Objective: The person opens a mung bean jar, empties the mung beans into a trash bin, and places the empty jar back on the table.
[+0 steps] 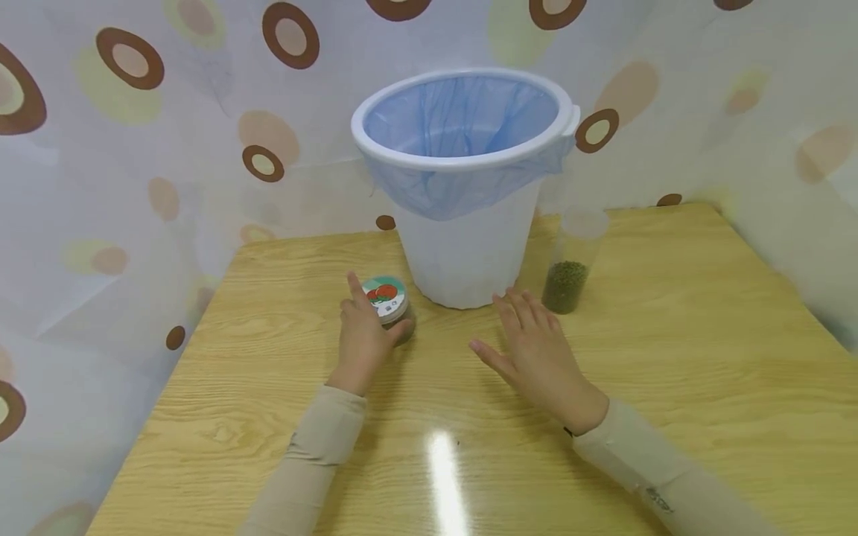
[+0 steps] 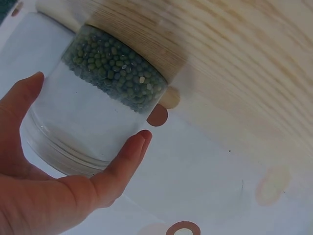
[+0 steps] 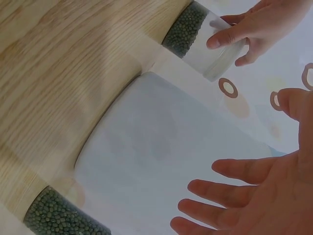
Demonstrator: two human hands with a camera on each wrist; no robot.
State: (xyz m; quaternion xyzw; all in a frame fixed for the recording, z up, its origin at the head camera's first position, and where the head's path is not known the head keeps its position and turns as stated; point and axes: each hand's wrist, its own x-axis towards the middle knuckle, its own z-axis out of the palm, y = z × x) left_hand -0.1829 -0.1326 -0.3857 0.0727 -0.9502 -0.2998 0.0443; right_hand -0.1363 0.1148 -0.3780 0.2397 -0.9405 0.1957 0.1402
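Observation:
My left hand (image 1: 362,342) is around a short clear jar (image 1: 385,294) whose lid carries a tomato picture. In the left wrist view, the thumb and fingers of that hand (image 2: 58,198) lie on opposite sides of the jar (image 2: 80,120), which holds green beans and stands on the table. The right wrist view also shows this grip on the jar (image 3: 203,54). My right hand (image 1: 546,365) hovers with spread fingers before the white bin (image 1: 469,257), holding nothing. Beyond its fingertips, a taller clear container (image 1: 566,285) holds green beans.
The bin, lined with a blue bag (image 1: 436,186), stands between the two containers near the back of the wooden table (image 1: 268,357). A patterned sheet (image 1: 201,149) hangs behind the table and along its sides.

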